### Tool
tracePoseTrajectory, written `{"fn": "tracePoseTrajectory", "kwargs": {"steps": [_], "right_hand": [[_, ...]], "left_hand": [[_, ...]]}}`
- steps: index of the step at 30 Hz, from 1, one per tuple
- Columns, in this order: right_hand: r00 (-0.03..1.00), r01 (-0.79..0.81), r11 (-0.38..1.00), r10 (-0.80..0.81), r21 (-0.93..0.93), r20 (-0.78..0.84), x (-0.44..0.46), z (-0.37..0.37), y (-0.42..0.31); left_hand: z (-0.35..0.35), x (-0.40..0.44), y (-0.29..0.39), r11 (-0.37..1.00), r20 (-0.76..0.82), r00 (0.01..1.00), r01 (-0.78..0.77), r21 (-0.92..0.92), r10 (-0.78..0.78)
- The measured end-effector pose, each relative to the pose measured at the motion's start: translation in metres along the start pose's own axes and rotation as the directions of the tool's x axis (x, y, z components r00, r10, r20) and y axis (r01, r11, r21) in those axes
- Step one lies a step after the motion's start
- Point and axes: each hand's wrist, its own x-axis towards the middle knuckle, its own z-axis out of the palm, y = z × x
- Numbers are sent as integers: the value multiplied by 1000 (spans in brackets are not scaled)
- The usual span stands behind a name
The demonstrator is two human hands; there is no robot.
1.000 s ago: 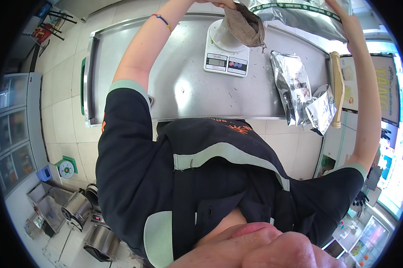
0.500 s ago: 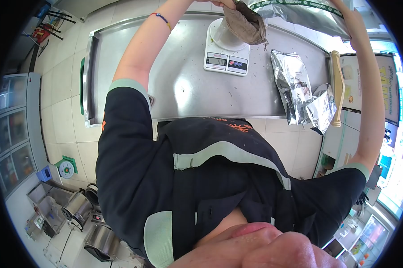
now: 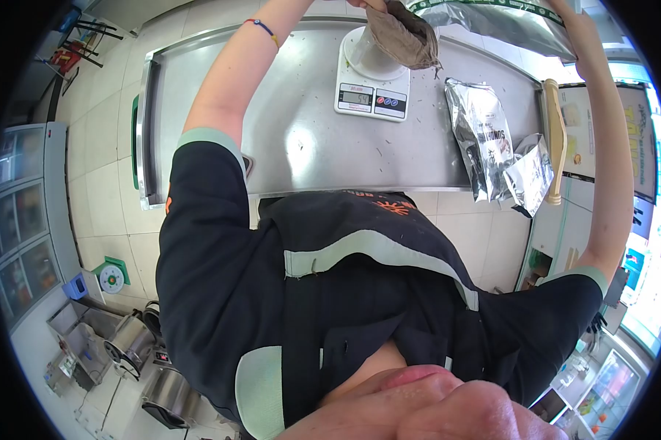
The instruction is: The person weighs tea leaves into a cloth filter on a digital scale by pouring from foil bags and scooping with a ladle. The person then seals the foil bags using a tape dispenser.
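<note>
Pouch (image 3: pixel 484 136) reads "SUND…"; hands (image 3: pixel 581 37) hold brown sack (image 3: pixel 404 38), green-banded bag (image 3: pixel 503 29).

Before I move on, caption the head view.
Left hand holds a brown bag, right hand a silver bag, near a digital scale.

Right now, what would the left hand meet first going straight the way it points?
For the left hand, likely the large silver bag with a green printed band, beyond the crumpled brown bag it holds. Hand is cropped, depth unclear.

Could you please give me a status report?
Left hand gripping brown bag, scale partly behind it. Right hand on green-banded silver bag. Foil packets off to the scale's right.
</note>
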Motion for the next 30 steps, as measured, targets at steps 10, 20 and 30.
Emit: {"fn": "tracePoseTrajectory", "kwargs": {"steps": [10,20,30], "right_hand": [[764,-518,600,645,610,13,-24,23,132],[815,-396,-698,32,597,578,-105,139,255],[518,-852,-442,-626,282,584,-188,158,199]], "left_hand": [[-8,17,-24,992,183,976,-112,-51,120],[4,9,-17,981,129,985,-91,-172,114],[11,5,-4,991,61,998,-24,-135,32]]}}
